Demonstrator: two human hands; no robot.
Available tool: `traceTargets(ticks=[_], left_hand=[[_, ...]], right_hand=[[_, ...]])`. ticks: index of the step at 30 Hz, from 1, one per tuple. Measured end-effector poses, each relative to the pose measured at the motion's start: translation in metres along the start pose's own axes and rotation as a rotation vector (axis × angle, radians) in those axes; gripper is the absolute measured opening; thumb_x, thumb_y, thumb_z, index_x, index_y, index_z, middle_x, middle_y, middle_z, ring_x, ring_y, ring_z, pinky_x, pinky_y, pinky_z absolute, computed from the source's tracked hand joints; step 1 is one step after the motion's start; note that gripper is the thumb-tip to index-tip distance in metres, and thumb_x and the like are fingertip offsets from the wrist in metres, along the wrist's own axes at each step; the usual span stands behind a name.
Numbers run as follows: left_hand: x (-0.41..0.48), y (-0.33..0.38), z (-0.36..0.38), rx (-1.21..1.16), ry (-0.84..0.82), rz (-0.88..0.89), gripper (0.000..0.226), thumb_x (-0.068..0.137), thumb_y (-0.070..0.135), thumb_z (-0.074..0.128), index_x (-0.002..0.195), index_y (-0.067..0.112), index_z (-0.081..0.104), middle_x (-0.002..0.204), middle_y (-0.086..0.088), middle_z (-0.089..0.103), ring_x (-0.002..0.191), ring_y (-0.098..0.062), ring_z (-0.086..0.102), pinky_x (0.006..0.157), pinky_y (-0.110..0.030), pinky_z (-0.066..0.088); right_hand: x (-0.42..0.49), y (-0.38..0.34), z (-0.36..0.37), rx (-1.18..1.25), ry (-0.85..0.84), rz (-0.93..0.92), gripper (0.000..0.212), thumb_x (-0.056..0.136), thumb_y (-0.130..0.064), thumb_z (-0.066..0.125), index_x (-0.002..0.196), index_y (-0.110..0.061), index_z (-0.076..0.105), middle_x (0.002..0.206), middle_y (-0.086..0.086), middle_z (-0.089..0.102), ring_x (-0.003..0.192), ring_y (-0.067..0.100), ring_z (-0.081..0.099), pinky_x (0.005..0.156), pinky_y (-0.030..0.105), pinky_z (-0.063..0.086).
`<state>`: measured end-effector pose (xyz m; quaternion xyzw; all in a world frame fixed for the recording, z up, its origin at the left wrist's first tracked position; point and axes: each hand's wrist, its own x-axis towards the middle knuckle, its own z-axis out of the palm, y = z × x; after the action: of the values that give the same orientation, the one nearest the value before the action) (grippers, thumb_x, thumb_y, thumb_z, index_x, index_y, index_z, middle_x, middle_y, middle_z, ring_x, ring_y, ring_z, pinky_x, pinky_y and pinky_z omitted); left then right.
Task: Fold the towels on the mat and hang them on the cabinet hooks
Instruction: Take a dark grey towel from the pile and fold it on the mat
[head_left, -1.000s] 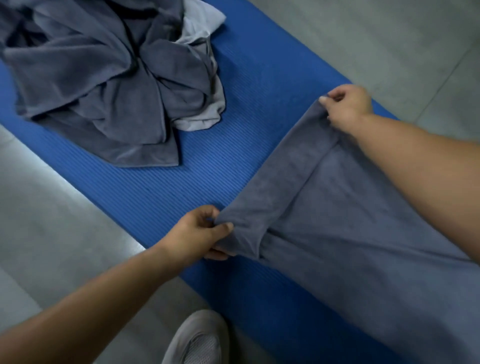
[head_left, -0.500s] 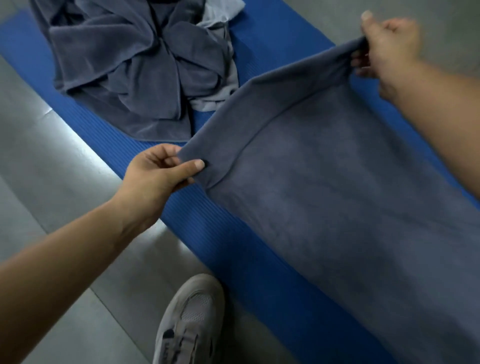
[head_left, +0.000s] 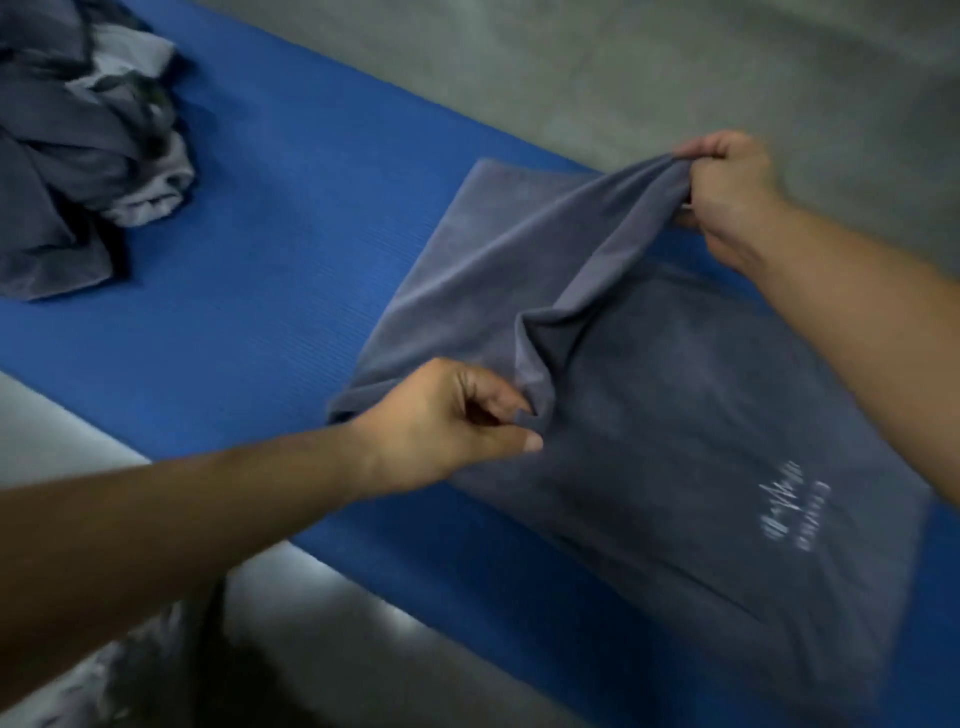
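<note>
Lowered since the earlier frame, the held edge of the grey towel (head_left: 675, 441) now sags over its own body. It lies at 4 o'clock on the blue mat (head_left: 270, 291); the crumpled towel pile (head_left: 62, 171) sits at 10. Left hand (head_left: 447, 421) and right hand (head_left: 727, 192) each pinch that edge, fingers curled.

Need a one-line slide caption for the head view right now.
Mid-fold: left hand and right hand pinch a grey towel on the blue mat, towel pile beyond.

2 forearms are bare up to the frame edges. The left hand (head_left: 447, 421) and right hand (head_left: 727, 192) are bare too; the left thumbnail is cut short.
</note>
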<state>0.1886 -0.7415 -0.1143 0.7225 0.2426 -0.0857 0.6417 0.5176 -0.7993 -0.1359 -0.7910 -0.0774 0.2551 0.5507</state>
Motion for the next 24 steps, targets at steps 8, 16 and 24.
traceTargets(ticks=[8,16,24], left_hand=[[0.012,-0.011,0.218,0.022,0.116,-0.006,0.014,0.082,0.022,0.083,0.075,0.016,0.072,0.065,0.004,0.066,0.062,-0.007,0.059,0.064,-0.031,0.051],[-0.011,-0.027,0.338,0.427,0.008,0.114,0.029,0.077,0.055,0.062,0.086,0.029,0.07,0.081,0.013,0.063,0.075,-0.005,0.061,0.064,-0.021,0.048],[-0.019,-0.059,0.395,0.547,0.098,0.231,0.015,0.083,0.043,0.07,0.082,0.028,0.074,0.08,0.013,0.063,0.07,-0.009,0.06,0.061,-0.025,0.05]], right_hand=[[-0.021,0.099,-0.185,0.015,0.082,0.082,0.026,0.084,0.0,0.055,0.088,-0.024,0.066,0.089,0.0,0.064,0.078,0.016,0.062,0.053,0.025,0.052],[-0.049,0.16,-0.267,-0.084,0.229,0.023,0.031,0.093,-0.005,0.054,0.121,-0.013,0.067,0.111,-0.003,0.067,0.103,0.007,0.064,0.094,0.017,0.052],[-0.062,0.197,-0.294,-0.193,0.286,0.102,0.037,0.097,-0.02,0.056,0.133,-0.015,0.06,0.123,-0.005,0.061,0.115,0.009,0.057,0.099,0.018,0.046]])
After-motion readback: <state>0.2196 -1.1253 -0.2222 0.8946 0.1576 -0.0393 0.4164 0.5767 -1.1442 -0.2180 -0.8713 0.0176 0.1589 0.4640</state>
